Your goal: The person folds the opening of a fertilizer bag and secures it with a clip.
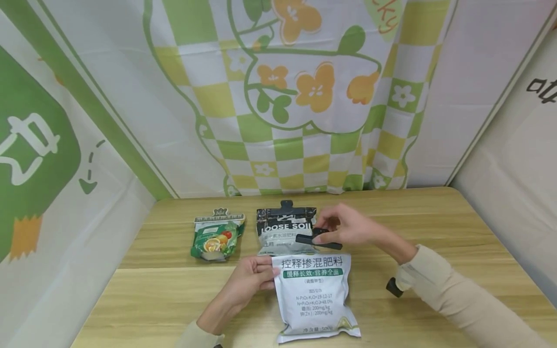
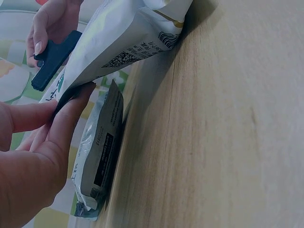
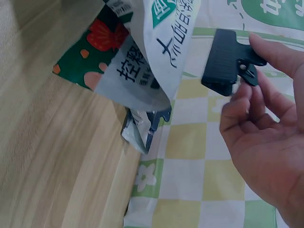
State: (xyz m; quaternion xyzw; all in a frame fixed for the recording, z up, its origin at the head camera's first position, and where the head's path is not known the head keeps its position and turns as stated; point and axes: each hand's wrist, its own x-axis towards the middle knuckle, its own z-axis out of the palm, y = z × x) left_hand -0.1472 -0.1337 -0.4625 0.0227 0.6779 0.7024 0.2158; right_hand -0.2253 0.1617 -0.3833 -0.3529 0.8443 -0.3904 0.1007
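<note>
A white fertilizer bag [image 1: 311,299] with Chinese print lies near the table's front in the head view, its top end raised. At that end's left corner, my left hand [image 1: 251,279] pinches the bag between thumb and fingers, as the left wrist view confirms. My right hand [image 1: 348,226] holds a black clip [image 3: 228,61] by its handles, just beyond the bag's top edge and apart from it. Behind the clip lies a black and grey "LOOSE SOIL" bag [image 1: 278,241] with another dark clip [image 1: 286,209] across its top.
Left of the soil bag, a small green packet [image 1: 216,241] with fruit pictures carries a ruler-patterned clip [image 1: 219,216] on top. All these lie on a wooden table [image 1: 143,295]. A patterned curtain [image 1: 296,159] hangs behind the table's back edge.
</note>
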